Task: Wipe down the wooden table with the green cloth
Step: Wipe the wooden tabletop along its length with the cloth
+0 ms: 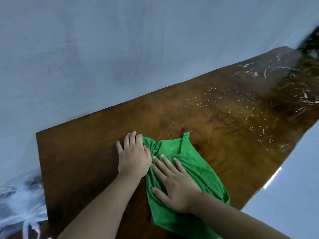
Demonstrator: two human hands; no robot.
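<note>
A long, dark brown wooden table (77,161) with swirling grain stands against a pale blue-grey wall (103,49). A crumpled bright green microfibre cloth (195,163) lies on its near end, close to the front edge.

The person's right hand (174,185) rests flat on the middle of the cloth, palm down and fingers spread straight, pressing it to the wood without clutching it. The left hand (133,157) sits just beside it at the cloth's left edge. Its fingers (132,137) are stretched out onto the bare wood, and its thumb (147,150) lies against a spot where the fabric gathers into folds. From here I cannot tell whether that thumb pinches the cloth or only leans on it.

Further along the table, well apart from the hands, white droplets and wet streaks (224,104) glisten on the surface. A blurred dark object (309,44) shows at the far end. Blurred whitish plastic (19,200) lies past the table's left end, and a glossy pale floor (293,178) shows on the right.
</note>
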